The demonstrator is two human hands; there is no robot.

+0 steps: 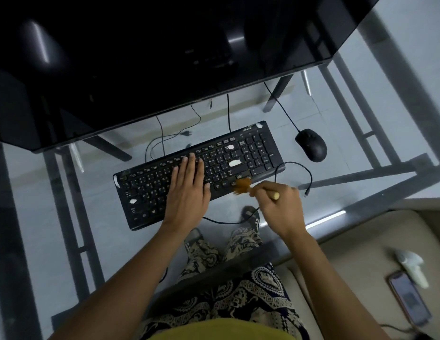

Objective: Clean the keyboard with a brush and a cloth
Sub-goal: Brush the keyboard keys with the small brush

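Note:
A black keyboard [238, 155] lies slanted on the glass desk, with a few white patches where keys are gone or worn. My left hand [188, 190] rests flat on its middle keys, fingers spread and pressing down. My right hand [279, 204] grips a small brush [243, 185] by its pale wooden handle. The brown bristles are blurred and touch the keyboard's near edge at the right. No cloth is in view.
A black mouse [311, 144] sits right of the keyboard, its cable running back. A loose black cable [294, 168] loops by my right hand. A large dark monitor [165, 57] overhangs the back. A phone [408, 299] and a white object [411, 266] lie on the beige seat at the right.

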